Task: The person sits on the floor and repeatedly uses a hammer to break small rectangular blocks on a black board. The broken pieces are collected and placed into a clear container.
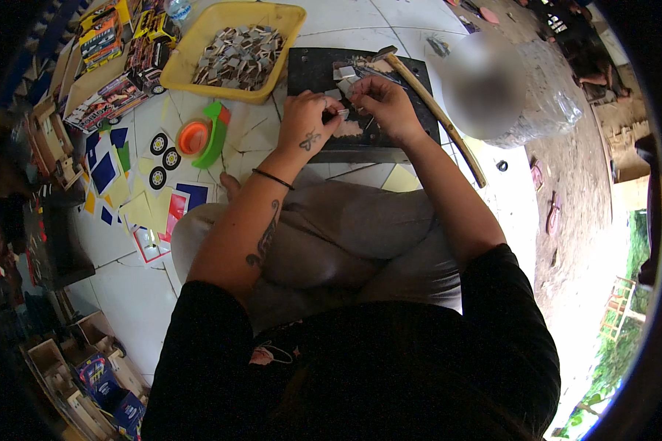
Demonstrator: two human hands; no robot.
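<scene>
Both my hands work close together above a low black board (309, 67) in front of my crossed legs. My left hand (307, 123) is closed, pinching a small pale piece (343, 114) between thumb and fingertips. Just to its right, my right hand (388, 109) has its fingertips pressed together; what they hold is too small to make out. Several small grey flat pieces (345, 74) lie on the board beyond my fingers. A hammer (435, 110) with a wooden handle rests across the board's right side, its head at the far edge.
A yellow basin (171, 73) of small grey and brown pieces stands far left. Nearer are a green tape dispenser (215, 136) with an orange ring, black wheels (171, 158) and coloured sticker sheets (140, 209). Wooden toy trucks (110, 99) line the left. A clear plastic bag (544, 121) sits right.
</scene>
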